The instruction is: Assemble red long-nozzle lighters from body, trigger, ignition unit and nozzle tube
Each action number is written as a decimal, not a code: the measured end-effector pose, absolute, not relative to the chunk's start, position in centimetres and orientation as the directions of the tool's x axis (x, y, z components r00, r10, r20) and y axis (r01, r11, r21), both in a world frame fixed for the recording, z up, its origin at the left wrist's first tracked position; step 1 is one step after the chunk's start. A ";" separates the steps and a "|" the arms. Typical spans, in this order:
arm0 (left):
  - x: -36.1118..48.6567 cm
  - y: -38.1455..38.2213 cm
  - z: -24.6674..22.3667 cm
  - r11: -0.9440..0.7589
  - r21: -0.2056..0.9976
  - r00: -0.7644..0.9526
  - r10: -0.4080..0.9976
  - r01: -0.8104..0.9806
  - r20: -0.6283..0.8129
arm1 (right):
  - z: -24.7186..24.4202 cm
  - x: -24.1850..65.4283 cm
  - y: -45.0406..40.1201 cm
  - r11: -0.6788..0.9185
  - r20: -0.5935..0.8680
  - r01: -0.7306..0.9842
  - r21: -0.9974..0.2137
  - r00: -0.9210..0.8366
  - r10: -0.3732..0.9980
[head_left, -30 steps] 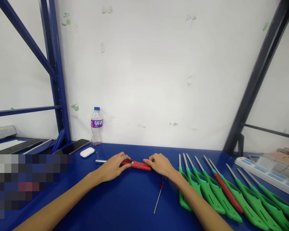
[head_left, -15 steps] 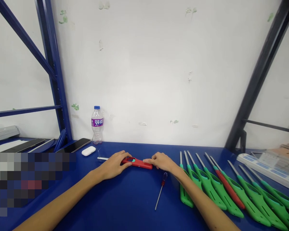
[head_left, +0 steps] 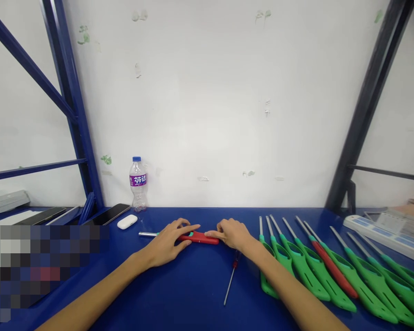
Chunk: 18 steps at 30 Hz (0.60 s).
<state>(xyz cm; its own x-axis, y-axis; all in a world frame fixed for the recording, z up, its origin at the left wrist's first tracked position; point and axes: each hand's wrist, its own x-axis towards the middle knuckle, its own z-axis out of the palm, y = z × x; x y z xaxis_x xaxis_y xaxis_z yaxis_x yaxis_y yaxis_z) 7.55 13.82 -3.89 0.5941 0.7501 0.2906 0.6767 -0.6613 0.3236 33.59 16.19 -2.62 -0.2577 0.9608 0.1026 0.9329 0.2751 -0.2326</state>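
A red lighter (head_left: 202,238) with a long metal tube lies crosswise on the blue table (head_left: 179,294), its tube pointing left. Over its left part rests my left hand (head_left: 167,241), fingers apart, the thumb lifted off the near side. My right hand (head_left: 232,233) pinches the lighter's right end between thumb and curled fingers. A screwdriver (head_left: 230,282) lies just below my right hand, its handle partly under the wrist and its tip toward me.
Several green lighters (head_left: 310,276) and one red one (head_left: 334,269) lie in a row at right, beside a white power strip (head_left: 386,236). At left are a bottle (head_left: 138,184), a white case (head_left: 127,222) and a phone (head_left: 112,214).
My left hand's fingers have spread and loosened from the red lighter, the index finger now stretched over it. My right hand stays at its right end. The view has shifted slightly.
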 end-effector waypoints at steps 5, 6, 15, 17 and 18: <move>7.8 14.1 -4.4 -0.679 0.305 0.614 0.734 0.668 0.289 | -2.5 33.4 16.0 0.330 0.154 0.936 -0.123 -0.310 0.938; 7.8 14.1 -4.5 -0.672 0.317 0.605 0.741 0.670 0.291 | -2.6 33.4 15.9 0.341 0.171 0.936 -0.094 -0.322 0.931; 7.8 13.4 -3.9 -0.661 0.323 0.584 0.750 0.677 0.310 | -2.6 32.6 15.4 0.359 0.204 0.925 -0.121 -0.331 0.921; 7.9 13.4 -4.0 -0.651 0.309 0.572 0.758 0.693 0.313 | -2.1 33.0 15.6 0.334 0.173 0.920 -0.207 -0.301 0.938; 8.0 13.3 -4.0 -0.648 0.301 0.568 0.760 0.699 0.317 | -1.7 33.3 15.6 0.321 0.162 0.919 -0.228 -0.290 0.943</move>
<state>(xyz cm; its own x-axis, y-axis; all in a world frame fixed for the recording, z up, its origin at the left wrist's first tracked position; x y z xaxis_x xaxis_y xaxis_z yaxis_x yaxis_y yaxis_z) 7.95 13.29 -4.03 0.5680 0.7596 0.3169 0.6993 -0.6484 0.3008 33.34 15.64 -1.65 -0.2896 0.9433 0.1625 0.9190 0.3214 -0.2282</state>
